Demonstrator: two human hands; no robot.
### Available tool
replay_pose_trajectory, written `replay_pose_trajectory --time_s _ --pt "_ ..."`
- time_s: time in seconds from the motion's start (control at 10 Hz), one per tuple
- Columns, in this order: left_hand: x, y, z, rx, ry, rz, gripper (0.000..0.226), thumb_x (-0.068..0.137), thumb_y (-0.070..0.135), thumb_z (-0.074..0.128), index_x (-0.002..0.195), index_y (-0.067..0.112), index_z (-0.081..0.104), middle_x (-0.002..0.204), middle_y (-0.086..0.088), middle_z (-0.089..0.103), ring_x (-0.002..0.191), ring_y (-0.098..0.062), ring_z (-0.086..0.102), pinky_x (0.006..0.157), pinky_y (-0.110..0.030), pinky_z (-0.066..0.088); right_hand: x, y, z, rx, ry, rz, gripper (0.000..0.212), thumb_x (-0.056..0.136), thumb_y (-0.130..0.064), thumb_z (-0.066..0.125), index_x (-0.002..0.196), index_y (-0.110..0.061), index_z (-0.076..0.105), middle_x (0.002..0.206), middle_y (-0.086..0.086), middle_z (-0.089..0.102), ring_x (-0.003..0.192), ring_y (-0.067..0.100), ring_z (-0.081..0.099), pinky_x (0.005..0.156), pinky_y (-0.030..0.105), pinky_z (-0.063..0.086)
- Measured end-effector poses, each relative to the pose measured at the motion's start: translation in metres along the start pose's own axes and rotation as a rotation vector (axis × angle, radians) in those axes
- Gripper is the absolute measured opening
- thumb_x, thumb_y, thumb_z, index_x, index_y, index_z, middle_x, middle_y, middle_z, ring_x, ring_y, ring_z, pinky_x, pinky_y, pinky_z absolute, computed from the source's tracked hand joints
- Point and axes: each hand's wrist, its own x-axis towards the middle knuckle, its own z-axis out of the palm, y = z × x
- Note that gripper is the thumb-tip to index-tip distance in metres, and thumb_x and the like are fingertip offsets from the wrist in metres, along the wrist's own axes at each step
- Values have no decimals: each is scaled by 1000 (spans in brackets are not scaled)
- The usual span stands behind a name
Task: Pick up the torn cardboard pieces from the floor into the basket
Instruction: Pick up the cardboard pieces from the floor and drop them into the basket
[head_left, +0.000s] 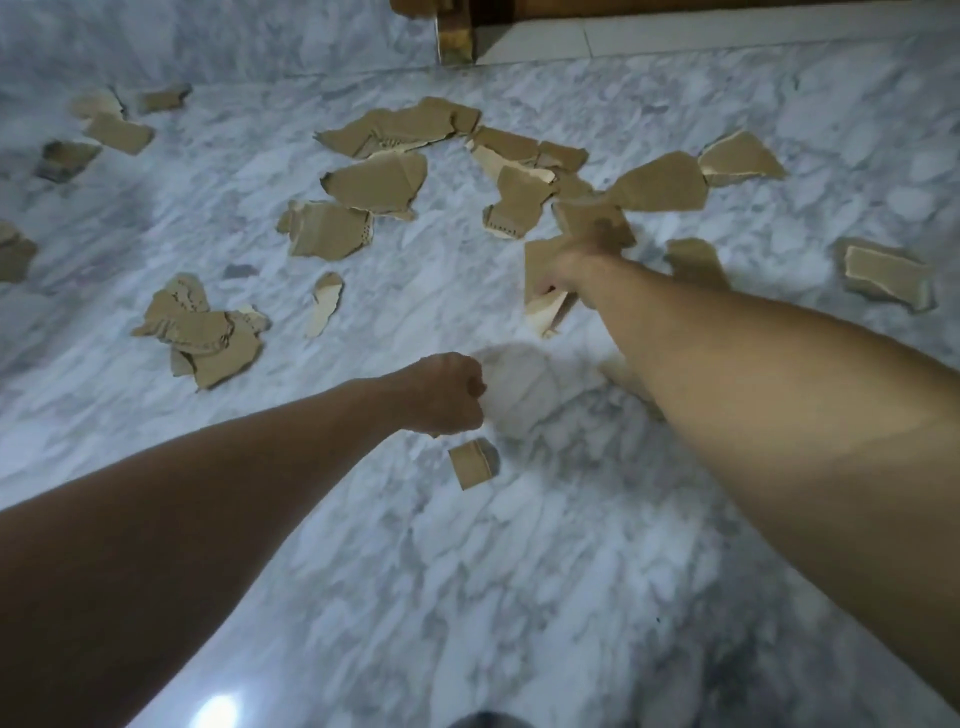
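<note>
Several torn brown cardboard pieces lie scattered on a white marble floor (467, 571). My right hand (576, 270) reaches forward at centre right and is shut on a few cardboard pieces (545, 296), blurred by motion. My left hand (447, 395) hangs in a fist at the centre, with nothing visible in it. A small cardboard scrap (470, 462) lies just below that fist. A large cluster of pieces (384, 176) lies beyond both hands, and another pile (208, 332) sits to the left. No basket is in view.
More cardboard scraps lie at the far left (117, 130) and far right (888, 275). A wooden furniture leg (454, 36) and a pale tiled step (675, 36) stand at the top edge. A bright light reflection (218, 712) shows on the floor at the bottom.
</note>
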Motion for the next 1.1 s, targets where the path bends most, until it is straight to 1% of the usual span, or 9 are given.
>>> replay_pose_trajectory --time_s 0.1,0.2,0.3,0.4,0.5,0.6,0.7,0.8,1.1 --pt "-7 -4 10 102 3 118 54 58 52 83 73 22 41 77 8 43 67 -15 45 55 -26 36 -29 4 -41 -48 -100 -66 28 83 -7 70 108 -8 58 113 13 60 75 29 65 65 38 58" --pt "-7 -8 23 207 -35 179 53 52 39 88 82 21 48 89 10 41 75 -15 53 61 -29 45 -70 14 -82 -218 -318 -100 17 94 -10 57 78 -12 52 79 9 55 56 18 51 48 26 43" --pt "-5 -12 28 124 37 218 36 64 7 75 69 21 42 79 6 45 73 -19 53 55 -25 42 -98 40 -98 -497 -464 -41 13 89 -7 60 77 -6 55 71 10 52 50 21 51 48 26 44" --pt "9 -9 19 117 145 242 29 77 4 58 68 20 36 68 5 42 67 -21 48 46 -22 31 -107 68 -78 -704 -333 -95 15 83 -17 63 87 -3 57 94 15 59 63 29 62 50 30 50" --pt "31 0 1 93 220 196 17 86 3 49 85 15 37 70 4 38 62 -17 41 46 -21 26 -114 78 -53 -675 -203 -107 31 80 -16 68 107 -7 57 127 17 46 92 32 62 57 28 44" --pt "48 13 -25 -3 222 163 26 80 -1 52 91 14 33 74 1 41 62 -16 39 49 -24 27 -110 80 -44 -593 -219 -105 53 79 -13 70 125 -6 44 120 16 52 101 33 58 65 31 42" --pt "56 26 -60 -80 240 110 33 75 4 57 98 15 37 82 -2 49 70 -19 45 51 -26 31 -100 64 -66 -583 -307 -88 44 82 -8 65 122 -7 45 105 10 54 84 24 54 51 27 41" --pt "55 41 -96 -80 286 69 29 76 5 55 100 16 43 88 -3 50 83 -24 49 51 -24 30 -90 35 -114 -522 -268 -93 19 85 -8 60 104 -7 60 97 8 61 80 21 58 59 30 46" --pt "75 105 -185 35 270 58 34 96 3 39 129 -5 45 127 -26 52 116 -40 53 90 -41 45 -74 14 -264 -384 -141 -7 18 88 -15 71 96 -11 55 94 8 59 85 25 58 66 32 43"
